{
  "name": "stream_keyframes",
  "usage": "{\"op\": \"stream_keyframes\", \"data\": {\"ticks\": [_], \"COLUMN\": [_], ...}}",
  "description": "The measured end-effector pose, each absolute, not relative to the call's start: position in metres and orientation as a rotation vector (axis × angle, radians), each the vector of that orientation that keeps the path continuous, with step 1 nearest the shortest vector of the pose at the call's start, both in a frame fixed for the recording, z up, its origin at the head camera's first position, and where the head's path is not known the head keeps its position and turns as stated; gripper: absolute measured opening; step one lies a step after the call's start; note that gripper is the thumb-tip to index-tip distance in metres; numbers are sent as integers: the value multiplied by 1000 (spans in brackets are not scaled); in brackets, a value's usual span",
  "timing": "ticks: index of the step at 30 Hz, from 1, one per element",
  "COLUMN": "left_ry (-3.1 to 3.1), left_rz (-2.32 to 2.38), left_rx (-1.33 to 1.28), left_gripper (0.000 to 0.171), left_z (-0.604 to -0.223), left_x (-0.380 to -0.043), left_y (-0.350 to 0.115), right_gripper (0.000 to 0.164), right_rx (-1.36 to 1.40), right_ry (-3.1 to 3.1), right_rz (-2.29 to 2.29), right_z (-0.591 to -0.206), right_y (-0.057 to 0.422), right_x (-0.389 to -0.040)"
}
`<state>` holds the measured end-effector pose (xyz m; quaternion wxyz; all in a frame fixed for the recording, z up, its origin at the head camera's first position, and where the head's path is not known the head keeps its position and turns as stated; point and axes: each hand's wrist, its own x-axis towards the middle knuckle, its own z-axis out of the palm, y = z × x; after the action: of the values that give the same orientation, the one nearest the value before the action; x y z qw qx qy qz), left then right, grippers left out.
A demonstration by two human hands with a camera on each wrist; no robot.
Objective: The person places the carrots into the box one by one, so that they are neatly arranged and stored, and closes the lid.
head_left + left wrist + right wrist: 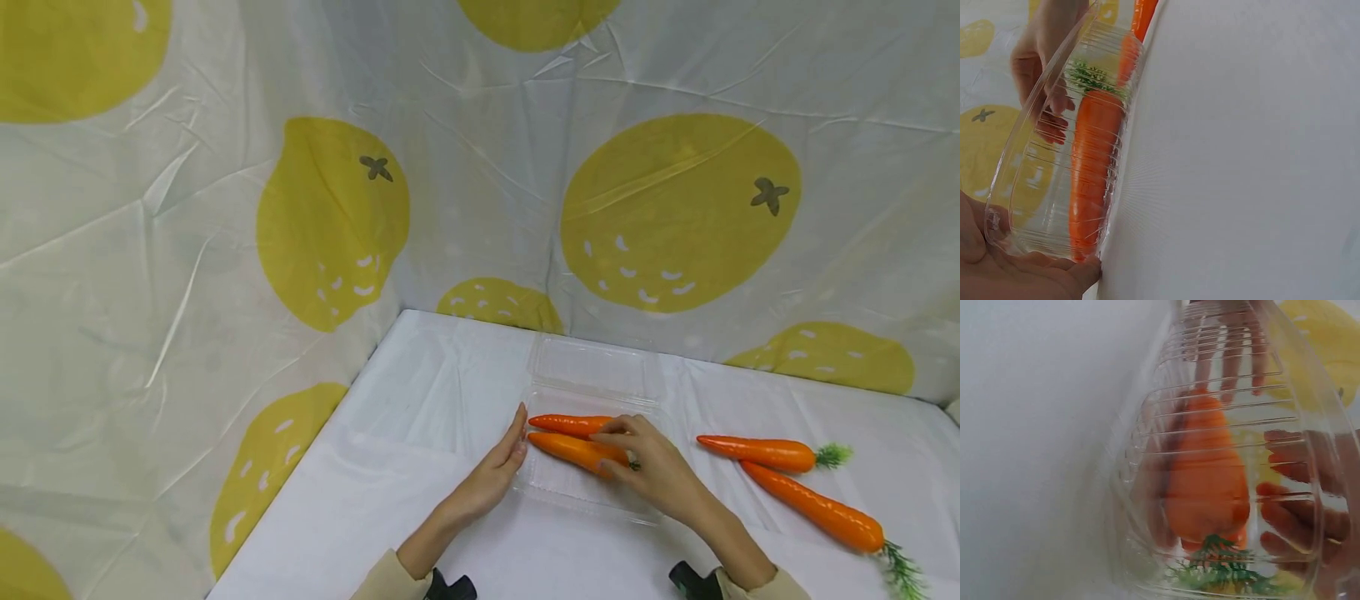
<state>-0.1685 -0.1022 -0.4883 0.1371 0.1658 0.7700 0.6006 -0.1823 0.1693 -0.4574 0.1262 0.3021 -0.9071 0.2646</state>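
Observation:
A clear plastic clamshell box (573,492) lies with its lid (592,367) folded back. Two orange toy carrots with green tops lie inside, the upper carrot (566,423) and the lower carrot (573,450), tips pointing left. My left hand (487,471) rests against the box's left end, fingers straight along the wall. Over the right part of the box, my right hand (660,471) hovers with loosely bent fingers. In the right wrist view its fingers (1294,519) stand beside the lower carrot (1207,475), seemingly apart from it.
Two more toy carrots lie right of the box: one carrot (765,452) farther back, another carrot (817,504) slanting towards the front. A white cloth covers the table (360,483). Lemon-print curtains (480,183) stand behind and left.

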Motion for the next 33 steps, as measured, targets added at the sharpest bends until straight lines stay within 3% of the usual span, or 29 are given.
{"op": "stream_keyframes", "data": {"ticks": [33], "left_ry": [2189], "left_rz": [1765], "left_rx": [496], "left_gripper": [61], "left_z": [-486], "left_x": [-168], "left_y": [-102], "right_gripper": [39], "right_rx": [656], "right_ry": [-2653], "right_rz": [715], "right_z": [-435], "right_y": [225], "right_x": [-167]}}
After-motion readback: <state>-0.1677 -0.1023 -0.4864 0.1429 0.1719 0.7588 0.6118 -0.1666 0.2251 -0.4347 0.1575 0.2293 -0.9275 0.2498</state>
